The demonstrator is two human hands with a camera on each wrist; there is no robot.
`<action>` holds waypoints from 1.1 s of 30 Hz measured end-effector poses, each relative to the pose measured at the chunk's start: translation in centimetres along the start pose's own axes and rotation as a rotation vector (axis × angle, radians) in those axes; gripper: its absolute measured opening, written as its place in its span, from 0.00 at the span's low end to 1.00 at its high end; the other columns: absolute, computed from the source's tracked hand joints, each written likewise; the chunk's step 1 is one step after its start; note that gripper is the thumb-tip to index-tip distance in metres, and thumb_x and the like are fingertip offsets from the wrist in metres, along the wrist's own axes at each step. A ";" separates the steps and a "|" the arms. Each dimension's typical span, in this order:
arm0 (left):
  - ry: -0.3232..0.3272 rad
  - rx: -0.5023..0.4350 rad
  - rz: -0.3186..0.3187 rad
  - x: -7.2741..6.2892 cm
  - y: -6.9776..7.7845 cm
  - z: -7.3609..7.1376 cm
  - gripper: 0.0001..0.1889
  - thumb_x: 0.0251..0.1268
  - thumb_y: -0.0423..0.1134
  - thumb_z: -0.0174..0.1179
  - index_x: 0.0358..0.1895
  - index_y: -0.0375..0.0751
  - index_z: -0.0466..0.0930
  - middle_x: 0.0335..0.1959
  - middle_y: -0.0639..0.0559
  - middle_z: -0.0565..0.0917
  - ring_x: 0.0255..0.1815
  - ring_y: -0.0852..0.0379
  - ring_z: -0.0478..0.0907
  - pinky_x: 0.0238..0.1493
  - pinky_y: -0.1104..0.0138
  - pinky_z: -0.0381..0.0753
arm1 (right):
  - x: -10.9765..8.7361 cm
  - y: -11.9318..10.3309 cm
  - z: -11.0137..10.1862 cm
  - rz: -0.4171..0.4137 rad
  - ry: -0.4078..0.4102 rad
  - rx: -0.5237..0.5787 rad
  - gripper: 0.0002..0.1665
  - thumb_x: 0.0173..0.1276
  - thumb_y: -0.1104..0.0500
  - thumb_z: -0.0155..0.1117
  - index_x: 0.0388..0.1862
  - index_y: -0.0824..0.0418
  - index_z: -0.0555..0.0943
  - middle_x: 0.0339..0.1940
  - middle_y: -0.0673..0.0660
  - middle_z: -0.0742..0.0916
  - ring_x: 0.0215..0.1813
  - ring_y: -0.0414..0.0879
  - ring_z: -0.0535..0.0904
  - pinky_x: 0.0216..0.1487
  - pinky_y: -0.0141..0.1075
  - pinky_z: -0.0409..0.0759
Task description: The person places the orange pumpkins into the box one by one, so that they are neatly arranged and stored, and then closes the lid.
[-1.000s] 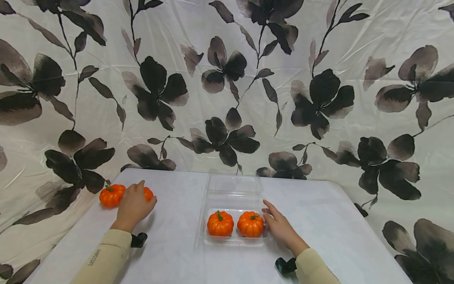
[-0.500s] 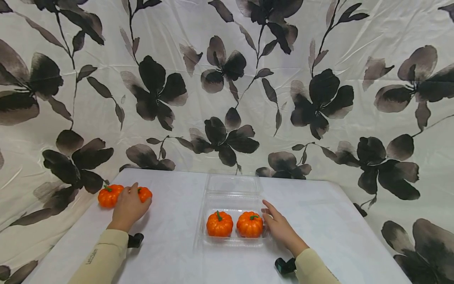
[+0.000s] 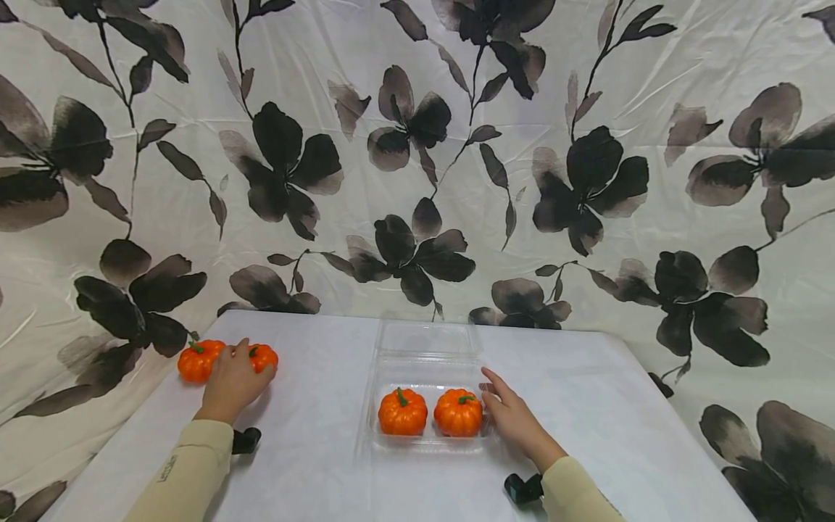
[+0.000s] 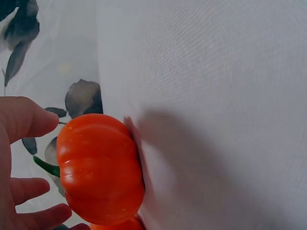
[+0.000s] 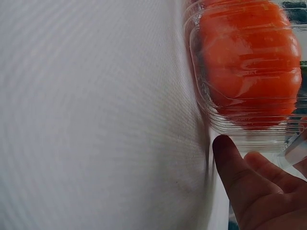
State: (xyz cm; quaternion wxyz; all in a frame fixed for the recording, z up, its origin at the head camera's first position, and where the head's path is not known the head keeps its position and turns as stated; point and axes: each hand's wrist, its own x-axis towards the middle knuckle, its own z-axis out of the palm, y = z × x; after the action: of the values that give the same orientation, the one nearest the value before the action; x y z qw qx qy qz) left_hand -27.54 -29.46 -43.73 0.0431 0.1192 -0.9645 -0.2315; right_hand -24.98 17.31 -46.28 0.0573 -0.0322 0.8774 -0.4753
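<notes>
Two small orange pumpkins with green stems stand at the table's far left, the outer pumpkin and the inner pumpkin. My left hand reaches over the inner pumpkin and hides part of it. In the left wrist view, thumb and spread fingers lie about the stem side of a pumpkin, with a gap at the thumb. A clear plastic clamshell box lies with its lid back, holding a left pumpkin and a right pumpkin. My right hand rests by the box's right wall, fingers extended.
A white cloth covers the table. Behind it hangs a floral curtain. Black wrist cameras sit on the left wrist and the right wrist.
My left hand has shifted slightly left and toward me, so more of the inner pumpkin shows. The right hand and the box have kept their places.
</notes>
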 end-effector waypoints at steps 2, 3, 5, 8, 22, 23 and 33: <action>0.000 -0.002 -0.005 0.1 -0.1 0.1 0.45 0.62 0.49 0.55 0.72 0.23 0.46 0.65 0.17 0.52 0.64 0.23 0.54 0.62 0.31 0.63 | 0.0 0.0 0.0 -0.002 0.001 0.004 0.31 0.77 0.52 0.45 0.77 0.49 0.57 0.69 0.62 0.75 0.62 0.58 0.76 0.62 0.59 0.74; -0.001 -0.005 -0.008 0.2 -0.1 0.1 0.45 0.62 0.49 0.56 0.72 0.23 0.46 0.65 0.17 0.52 0.64 0.23 0.54 0.62 0.31 0.63 | 0.0 0.0 0.0 -0.003 0.001 0.006 0.31 0.77 0.52 0.45 0.77 0.49 0.57 0.68 0.62 0.75 0.62 0.58 0.76 0.62 0.59 0.74; -0.005 -0.008 -0.015 0.2 -0.3 0.2 0.45 0.62 0.49 0.56 0.72 0.23 0.46 0.65 0.18 0.52 0.64 0.23 0.54 0.62 0.31 0.62 | 0.0 0.0 0.0 -0.005 0.002 0.005 0.31 0.77 0.52 0.45 0.77 0.49 0.57 0.68 0.62 0.75 0.62 0.58 0.76 0.63 0.59 0.73; -0.009 -0.014 -0.019 0.4 -0.4 0.4 0.45 0.62 0.49 0.55 0.73 0.23 0.46 0.65 0.18 0.52 0.65 0.23 0.53 0.62 0.31 0.62 | 0.1 0.1 0.0 -0.007 0.002 0.001 0.31 0.77 0.52 0.45 0.77 0.49 0.57 0.68 0.62 0.75 0.62 0.58 0.76 0.62 0.58 0.74; -0.004 -0.008 -0.025 0.8 -0.4 0.5 0.45 0.61 0.49 0.55 0.72 0.22 0.46 0.64 0.18 0.53 0.63 0.23 0.55 0.61 0.31 0.63 | 0.3 0.3 0.0 -0.013 0.004 0.003 0.31 0.77 0.53 0.46 0.77 0.49 0.57 0.68 0.62 0.75 0.63 0.59 0.76 0.62 0.57 0.75; -0.004 -0.006 -0.025 0.8 -0.4 0.5 0.45 0.61 0.49 0.55 0.72 0.22 0.46 0.64 0.18 0.53 0.63 0.23 0.55 0.61 0.31 0.63 | 0.3 0.3 0.0 -0.013 0.005 0.003 0.31 0.77 0.53 0.46 0.77 0.49 0.57 0.68 0.62 0.75 0.63 0.59 0.76 0.62 0.58 0.74; -0.021 -0.011 -0.035 0.9 -0.4 0.6 0.44 0.62 0.48 0.55 0.72 0.22 0.46 0.64 0.18 0.53 0.64 0.22 0.55 0.62 0.32 0.63 | 0.2 0.3 0.0 -0.014 -0.001 0.009 0.31 0.77 0.52 0.46 0.77 0.49 0.57 0.68 0.62 0.75 0.63 0.59 0.76 0.62 0.57 0.75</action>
State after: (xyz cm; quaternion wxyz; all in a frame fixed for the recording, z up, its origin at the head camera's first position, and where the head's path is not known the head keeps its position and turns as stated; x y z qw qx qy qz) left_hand -28.43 -29.79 -44.45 0.0294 0.1334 -0.9614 -0.2388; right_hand -25.19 17.47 -46.58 0.0543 -0.0383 0.8750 -0.4795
